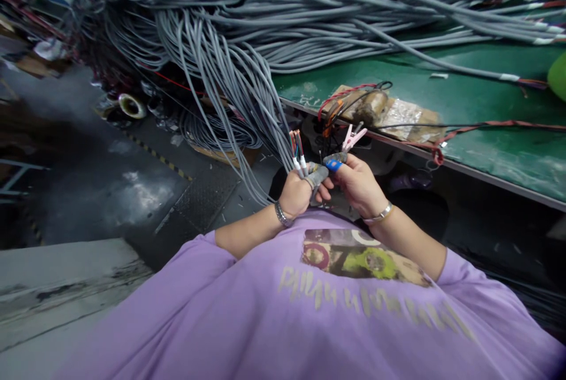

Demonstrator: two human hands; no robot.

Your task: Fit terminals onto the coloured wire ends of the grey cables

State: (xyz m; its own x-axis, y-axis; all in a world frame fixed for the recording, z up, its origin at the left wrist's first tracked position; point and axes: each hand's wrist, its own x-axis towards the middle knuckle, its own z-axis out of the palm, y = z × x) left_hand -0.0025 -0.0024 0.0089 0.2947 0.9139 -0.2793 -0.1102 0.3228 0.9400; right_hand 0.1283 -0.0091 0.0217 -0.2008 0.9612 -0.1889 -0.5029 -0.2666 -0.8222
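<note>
Green workbench [477, 97] — grey cables [354, 8] heaped across its far side, a crumpled plastic bag [402, 111] and red-black wires [486, 127] near its edge

hanging grey cable bundle [221, 91] blocks left; green counter [486, 102] edge close ahead; dark floor [110, 191] side open.

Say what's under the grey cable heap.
Green bench top shows beneath the grey cables; below their overhang, a tape roll among clutter. The heap's middle hides the rest.
</note>
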